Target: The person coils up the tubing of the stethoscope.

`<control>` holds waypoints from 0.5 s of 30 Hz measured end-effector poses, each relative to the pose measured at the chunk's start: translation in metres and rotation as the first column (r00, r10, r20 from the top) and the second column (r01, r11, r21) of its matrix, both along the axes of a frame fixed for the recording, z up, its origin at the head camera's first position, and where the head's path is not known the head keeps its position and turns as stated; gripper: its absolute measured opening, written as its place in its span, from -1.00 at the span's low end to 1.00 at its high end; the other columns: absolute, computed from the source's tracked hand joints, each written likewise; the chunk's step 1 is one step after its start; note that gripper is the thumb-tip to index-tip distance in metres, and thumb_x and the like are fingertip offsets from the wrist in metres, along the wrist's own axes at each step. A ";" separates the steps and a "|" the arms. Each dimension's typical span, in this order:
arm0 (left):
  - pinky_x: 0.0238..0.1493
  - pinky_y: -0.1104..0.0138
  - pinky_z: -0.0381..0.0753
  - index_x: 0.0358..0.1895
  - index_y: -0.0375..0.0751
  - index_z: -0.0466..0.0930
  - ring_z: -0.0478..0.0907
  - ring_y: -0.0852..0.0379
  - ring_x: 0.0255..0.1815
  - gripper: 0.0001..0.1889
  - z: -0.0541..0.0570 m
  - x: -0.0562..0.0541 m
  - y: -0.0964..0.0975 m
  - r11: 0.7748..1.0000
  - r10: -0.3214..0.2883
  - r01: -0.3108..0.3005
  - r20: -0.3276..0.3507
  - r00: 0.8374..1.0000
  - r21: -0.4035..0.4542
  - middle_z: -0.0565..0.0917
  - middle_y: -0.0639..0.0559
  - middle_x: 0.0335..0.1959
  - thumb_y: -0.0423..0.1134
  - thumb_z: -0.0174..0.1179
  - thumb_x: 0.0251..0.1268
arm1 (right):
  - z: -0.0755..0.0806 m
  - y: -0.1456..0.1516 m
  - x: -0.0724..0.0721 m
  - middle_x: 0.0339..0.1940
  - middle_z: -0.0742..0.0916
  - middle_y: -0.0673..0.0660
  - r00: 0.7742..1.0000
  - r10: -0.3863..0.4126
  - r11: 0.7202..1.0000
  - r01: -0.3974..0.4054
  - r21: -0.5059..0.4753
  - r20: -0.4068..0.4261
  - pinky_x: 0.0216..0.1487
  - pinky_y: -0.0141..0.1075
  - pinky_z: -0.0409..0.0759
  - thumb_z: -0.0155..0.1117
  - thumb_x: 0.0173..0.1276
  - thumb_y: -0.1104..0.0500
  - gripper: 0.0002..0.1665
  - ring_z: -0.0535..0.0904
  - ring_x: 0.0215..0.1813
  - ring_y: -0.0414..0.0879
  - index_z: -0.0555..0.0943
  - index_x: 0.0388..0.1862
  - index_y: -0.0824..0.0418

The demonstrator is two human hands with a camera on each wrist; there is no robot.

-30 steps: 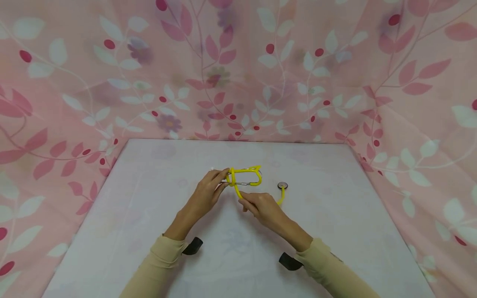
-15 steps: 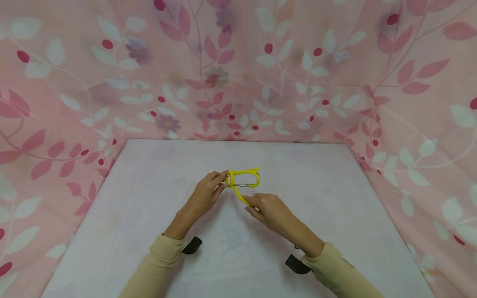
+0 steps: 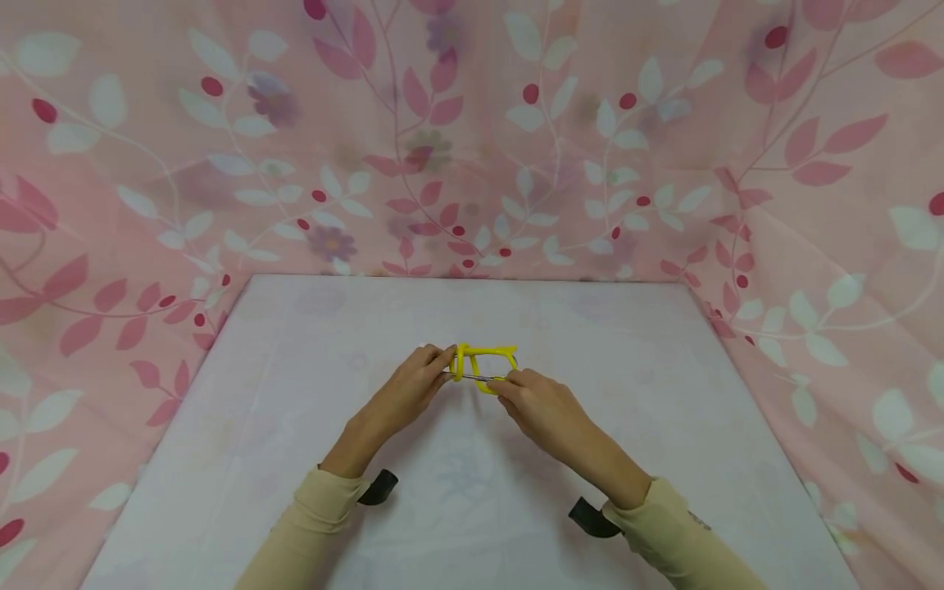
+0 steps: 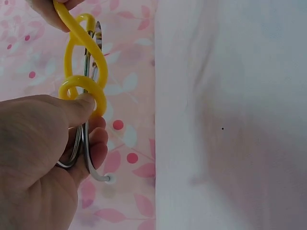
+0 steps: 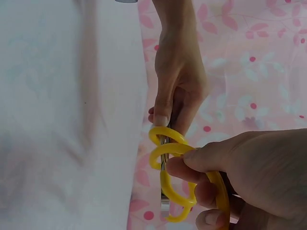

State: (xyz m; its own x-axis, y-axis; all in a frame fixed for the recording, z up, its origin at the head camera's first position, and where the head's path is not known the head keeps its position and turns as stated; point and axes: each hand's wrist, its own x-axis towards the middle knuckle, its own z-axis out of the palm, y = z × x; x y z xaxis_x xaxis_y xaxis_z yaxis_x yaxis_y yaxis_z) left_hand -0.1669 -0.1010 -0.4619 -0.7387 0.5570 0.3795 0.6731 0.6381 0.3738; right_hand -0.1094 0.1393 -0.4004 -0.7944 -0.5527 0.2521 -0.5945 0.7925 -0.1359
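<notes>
Fingers of the left hand point(image 3: 410, 390) clamp the metal ear tubes point(image 4: 86, 147), the thumb pressing on a yellow coil point(image 4: 80, 82); those of the right hand point(image 3: 544, 403) pinch the yellow tubing point(image 4: 90, 42). The stethoscope point(image 3: 494, 351) hangs between them above the white-covered table point(image 3: 465, 508), with the left hand towards 8 o'clock of it and the right towards 4. Winding the tubing round the ear tubes seems the step in hand; the next move likely calls for guiding the turn snugly around under a firm left pinch.
</notes>
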 end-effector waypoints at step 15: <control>-0.16 0.41 0.61 0.32 -0.35 0.46 0.53 0.12 -0.13 -0.50 0.001 0.006 0.019 0.998 0.013 -0.016 -0.043 0.999 -0.068 0.61 -0.07 -0.04 -0.36 0.25 0.32 | 0.005 -0.016 -0.010 -0.36 0.69 -0.11 0.972 0.230 0.965 -0.222 0.139 -0.041 -0.50 -0.44 0.56 0.43 0.27 0.11 -0.89 0.62 -0.31 -0.25 0.70 -0.23 -0.05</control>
State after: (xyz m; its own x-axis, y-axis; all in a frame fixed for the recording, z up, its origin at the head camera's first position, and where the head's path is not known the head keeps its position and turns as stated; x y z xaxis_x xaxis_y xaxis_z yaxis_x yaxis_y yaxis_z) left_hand -0.1608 -0.0823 -0.4611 -0.7310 0.5720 0.3722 0.6779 0.6710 0.3002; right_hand -0.1198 0.1232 -0.3952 -0.6316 -0.7477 0.2049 -0.7639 0.6453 0.0002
